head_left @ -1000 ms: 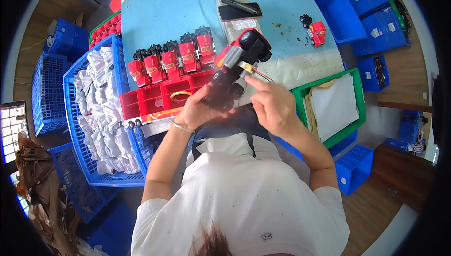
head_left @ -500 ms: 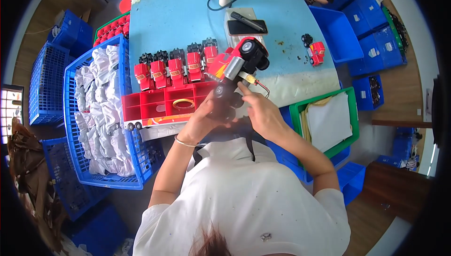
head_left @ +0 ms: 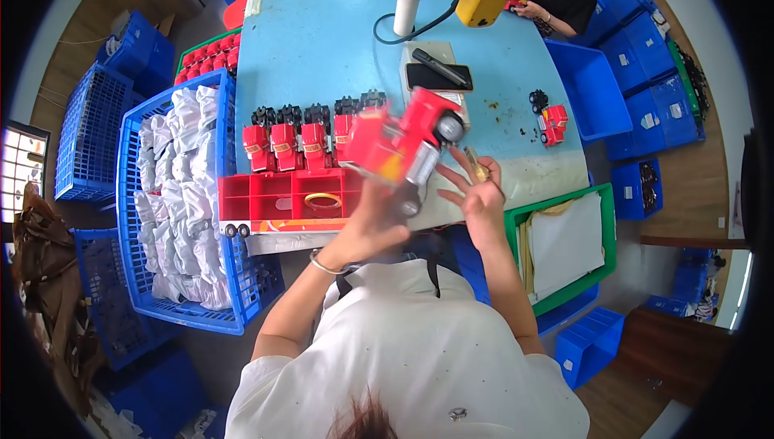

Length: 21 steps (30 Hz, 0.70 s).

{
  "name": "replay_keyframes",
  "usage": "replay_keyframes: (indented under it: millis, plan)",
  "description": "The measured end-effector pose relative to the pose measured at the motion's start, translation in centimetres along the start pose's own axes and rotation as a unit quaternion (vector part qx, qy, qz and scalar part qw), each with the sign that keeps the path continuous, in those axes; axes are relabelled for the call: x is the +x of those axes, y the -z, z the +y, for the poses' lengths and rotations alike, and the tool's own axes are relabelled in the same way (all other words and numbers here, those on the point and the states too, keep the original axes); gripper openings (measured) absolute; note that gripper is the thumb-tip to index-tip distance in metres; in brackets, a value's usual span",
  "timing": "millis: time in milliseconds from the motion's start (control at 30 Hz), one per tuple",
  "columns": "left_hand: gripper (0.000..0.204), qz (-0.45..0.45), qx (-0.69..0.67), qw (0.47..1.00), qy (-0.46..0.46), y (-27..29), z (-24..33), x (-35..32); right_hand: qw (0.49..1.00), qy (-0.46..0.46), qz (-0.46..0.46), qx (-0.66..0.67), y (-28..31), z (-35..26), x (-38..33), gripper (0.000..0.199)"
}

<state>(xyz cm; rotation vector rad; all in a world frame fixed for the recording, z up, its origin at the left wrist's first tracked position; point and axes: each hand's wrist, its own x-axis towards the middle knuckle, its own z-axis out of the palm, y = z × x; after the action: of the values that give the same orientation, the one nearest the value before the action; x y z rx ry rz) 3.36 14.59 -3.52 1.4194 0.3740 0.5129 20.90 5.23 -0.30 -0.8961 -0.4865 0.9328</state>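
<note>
Left hand (head_left: 372, 229) clamped on the underside of a red toy truck (head_left: 403, 145), held tilted above the table's near edge; right hand (head_left: 477, 197) just beside it, fingers loosely curled around a small brass-coloured part (head_left: 476, 166). Behind the truck, a row of red truck cabs (head_left: 284, 145) stands on the blue table (head_left: 322, 52) by a red tray (head_left: 282, 197). Blue basket of white bagged parts (head_left: 173, 197) at left, green bin (head_left: 601, 237) at right.

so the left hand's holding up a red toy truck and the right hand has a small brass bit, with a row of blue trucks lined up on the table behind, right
Not quite: the head view shows the row of trucks on the table is red, not blue. The rest holds: the left hand holds up a red toy truck, and the right hand has a small brass piece.
</note>
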Motion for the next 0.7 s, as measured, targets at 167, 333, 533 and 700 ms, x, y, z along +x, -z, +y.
replay_keyframes:
  millis: [167, 333, 533, 700]
  plan:
    - [0.071, -0.042, 0.206, 0.975, -0.075, -0.7, -0.3, 1.3, 0.999, -0.012, -0.022, -0.035, 1.4, 2.5, -0.6, 0.051]
    - [0.06, -0.066, -0.515, 0.805, 0.286, 4.2, 3.3, 3.8, 0.906, 0.254, -0.151, -0.303, 0.3, 0.8, 1.7, 0.054]
    - [0.038, 0.193, -0.044, 0.967, 0.159, 6.8, 3.1, 11.3, 0.677, 0.37, -0.153, -0.618, 12.6, -3.0, 8.1, 0.039]
    - [0.048, 0.344, 0.342, 0.874, -0.038, 14.9, -6.3, 23.3, 0.741, 0.217, 0.297, -0.561, 33.9, -6.4, 17.1, 0.037]
